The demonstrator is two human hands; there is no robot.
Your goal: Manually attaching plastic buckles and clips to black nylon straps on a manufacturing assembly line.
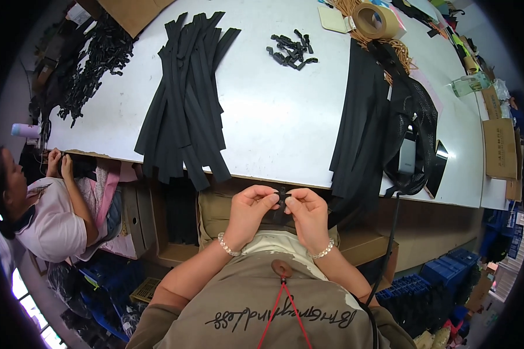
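Observation:
My left hand (251,209) and my right hand (308,212) meet just off the table's near edge, thumbs and fingertips pinched. Between them is a small black piece (283,195), gripped from both sides; its exact kind is too small to make out. A dark strip seems to hang below it, though it blends with the shadow. Farther off on the white table (273,116) lies a small heap of black plastic parts (292,51). A bundle of flat black straps (189,87) lies to the left, its ends drooping over the edge.
More black straps (355,116) and a black mesh bag (423,116) with a phone-like device (407,152) lie at right. A tape roll (370,21) stands behind them. Black parts (99,64) are piled far left, near a seated person (52,209). A black cord (393,244) hangs at right.

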